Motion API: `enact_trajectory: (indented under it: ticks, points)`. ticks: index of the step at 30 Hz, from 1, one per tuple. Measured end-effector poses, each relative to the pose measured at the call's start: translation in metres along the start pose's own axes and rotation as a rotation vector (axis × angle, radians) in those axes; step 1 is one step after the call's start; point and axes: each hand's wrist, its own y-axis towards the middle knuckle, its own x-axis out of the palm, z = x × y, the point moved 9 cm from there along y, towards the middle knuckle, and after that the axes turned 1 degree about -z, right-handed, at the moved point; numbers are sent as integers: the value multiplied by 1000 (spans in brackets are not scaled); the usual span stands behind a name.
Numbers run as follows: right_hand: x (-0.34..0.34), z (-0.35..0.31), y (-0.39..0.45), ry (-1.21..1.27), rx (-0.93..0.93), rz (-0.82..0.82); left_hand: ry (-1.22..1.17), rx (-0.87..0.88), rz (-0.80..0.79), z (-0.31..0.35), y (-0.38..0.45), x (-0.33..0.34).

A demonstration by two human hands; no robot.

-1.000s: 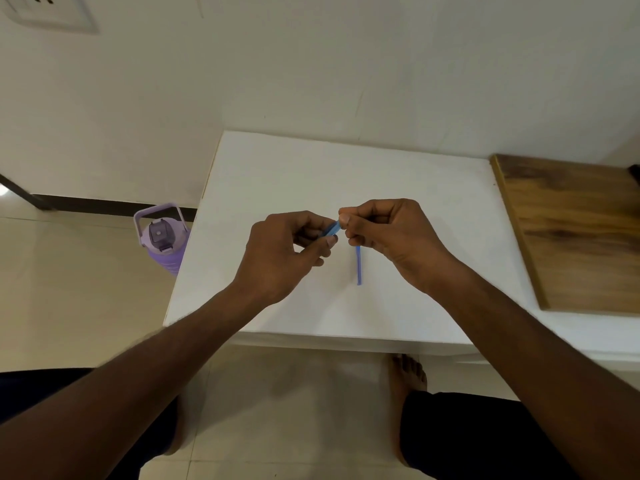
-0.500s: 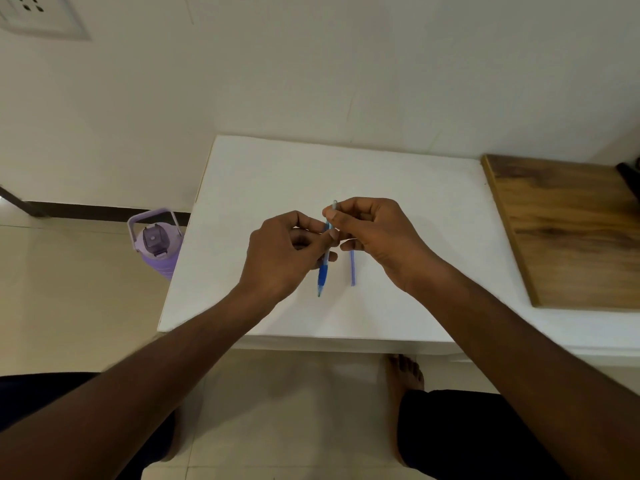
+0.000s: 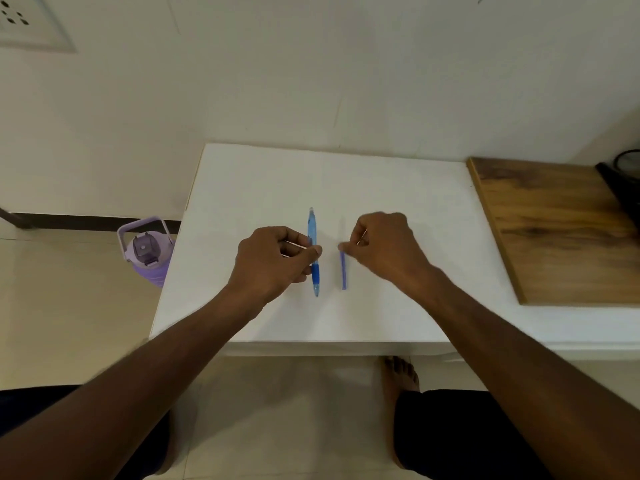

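The blue pen [image 3: 313, 233] is being pinched near its middle between the thumb and curled fingers of the left hand [image 3: 273, 261]. It is being held lengthwise, with one end pointing away from the person, over the middle of the white table [image 3: 398, 188]; whether it is being rested on the surface cannot be told. Just beside it on the right, and roughly parallel to it without touching, a thin blue stick [image 3: 343, 271] is being gripped at its far end by the fingertips of the right hand [image 3: 384, 247], whose other fingers are being curled in. The two hands are being held a little apart. Farther right, a wooden board [image 3: 554, 230] is being borne by the table's right part, and a dark object [image 3: 623, 181] is being cut off by the picture's edge beyond it. On the floor to the table's left, a purple water bottle [image 3: 147, 252] is standing.
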Motion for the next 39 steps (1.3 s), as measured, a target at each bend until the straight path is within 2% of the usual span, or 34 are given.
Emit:
enact_trajectory:
  ticks: [4,6,9,12,16,19,23,24,26,28,29,31,33,34,39]
  points:
    - [40,3,-5,-194,57,-127,47,-28,-21,-5,-1,3]
    - [38,5,-2,-167,45,-146,46,-23,-33,-5,-1,5]
    - [-5,24,2,4,69,-69,15,-3,-47,-4,-2,4]
    - [-58,65,3,59,197,64,-9,10,-57,-3,-1,2]
    - [-63,101,3,-93,318,11,-9,17,-60,-3,-2,2]
    - [-48,107,6,-86,346,-63,-14,25,-79,0,-4,7]
    - [-54,91,12,-182,267,-22,-23,53,-85,7,-5,9]
    - [-58,79,12,-137,203,20,-20,66,-81,9,-5,9]
    - [-59,48,4,160,112,55,-22,90,-69,14,-6,7]
    - [-37,12,-10,554,104,-87,-19,116,-58,19,-8,7]
    - [-22,-7,-18,655,100,-179,6,141,-53,23,-9,7]
    - [-2,-38,-29,655,52,-236,51,201,-47,31,-11,7]
    - [-3,-54,-33,633,56,-146,47,246,-38,38,-13,5]
    - [-7,-55,-32,706,90,-98,49,266,-31,41,-14,2]
    - [-37,-50,-25,1604,231,154,153,339,-75,46,-14,-11]
